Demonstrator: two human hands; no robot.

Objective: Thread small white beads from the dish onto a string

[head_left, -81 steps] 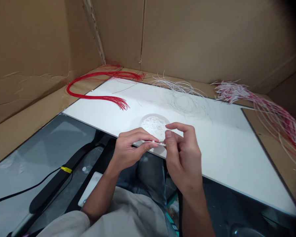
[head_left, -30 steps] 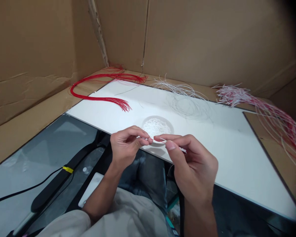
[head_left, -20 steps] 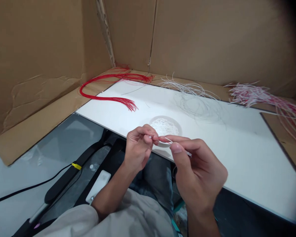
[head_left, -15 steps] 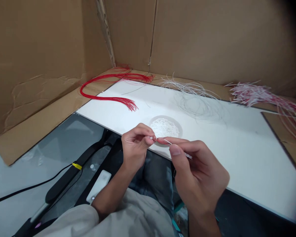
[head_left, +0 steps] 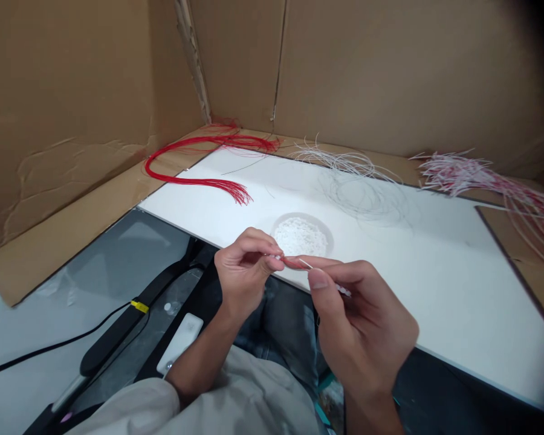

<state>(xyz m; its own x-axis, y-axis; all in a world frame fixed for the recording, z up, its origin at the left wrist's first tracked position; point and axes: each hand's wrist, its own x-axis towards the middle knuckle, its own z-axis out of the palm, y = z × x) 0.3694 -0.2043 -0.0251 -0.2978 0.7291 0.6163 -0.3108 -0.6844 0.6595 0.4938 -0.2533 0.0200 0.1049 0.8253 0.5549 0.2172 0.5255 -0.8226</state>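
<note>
My left hand (head_left: 247,272) is closed in a pinch, thumb against fingertips, on a small white piece (head_left: 278,257). Beside it my right hand (head_left: 362,320) grips a thin white wire (head_left: 305,264) between thumb and fingers. One end of the wire points toward the left fingertips; small white bits (head_left: 343,290) show where it leaves the right hand's grip. The fingertips of both hands nearly meet, and whether wire and piece touch I cannot tell. Just behind the hands stands a shallow round dish (head_left: 330,237) holding many small white pieces (head_left: 299,234).
On the white table (head_left: 439,272) lie a bundle of red wires (head_left: 185,179) at left and loose white wires (head_left: 349,164) at the back. A pink-and-white bundle (head_left: 457,173) rests at the right. Cardboard walls (head_left: 367,72) enclose the back and left.
My left hand has shifted slightly left, while the right hand keeps its grip on the wire. The whole view has moved a little.
</note>
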